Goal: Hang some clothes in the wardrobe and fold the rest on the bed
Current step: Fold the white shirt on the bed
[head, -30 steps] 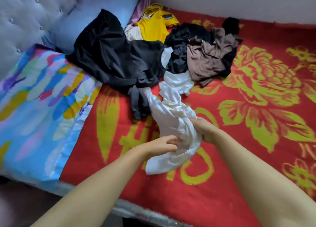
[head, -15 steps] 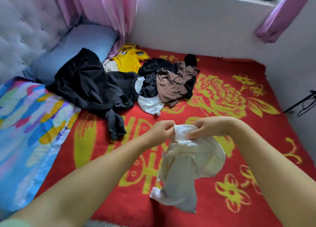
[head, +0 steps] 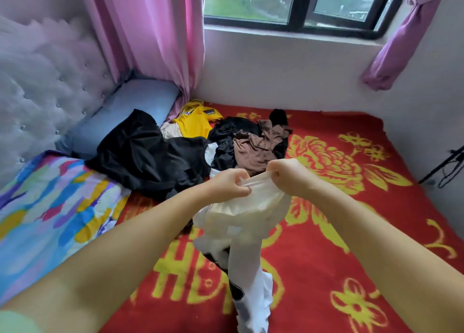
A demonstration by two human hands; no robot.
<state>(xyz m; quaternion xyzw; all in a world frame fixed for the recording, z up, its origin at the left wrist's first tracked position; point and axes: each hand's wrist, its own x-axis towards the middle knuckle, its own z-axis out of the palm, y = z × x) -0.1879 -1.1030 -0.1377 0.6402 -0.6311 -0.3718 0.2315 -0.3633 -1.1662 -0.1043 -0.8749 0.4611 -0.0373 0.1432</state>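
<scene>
A white garment (head: pixel 247 235) with black markings hangs above the bed (head: pixel 351 257), which has a red blanket with yellow flowers. My left hand (head: pixel 229 184) and my right hand (head: pixel 285 174) both grip its top edge, stretched between them. Behind the hands lies a pile of clothes: a large black garment (head: pixel 150 159), a yellow shirt (head: pixel 195 123), a brown garment (head: pixel 256 149) and another dark piece (head: pixel 228 134). The garment's lower end trails down to the blanket.
A multicoloured pillow (head: pixel 50 207) and a blue pillow (head: pixel 120 112) lie at the left by the tufted headboard (head: pixel 37 86). Pink curtains (head: pixel 155 39) and a window (head: pixel 296 4) stand behind the bed. A dark stand (head: pixel 444 167) is at the right wall.
Both hands have lifted the white garment off the blanket and out of the pile, then spread its top edge apart. My head has tilted up, bringing the window into view.
</scene>
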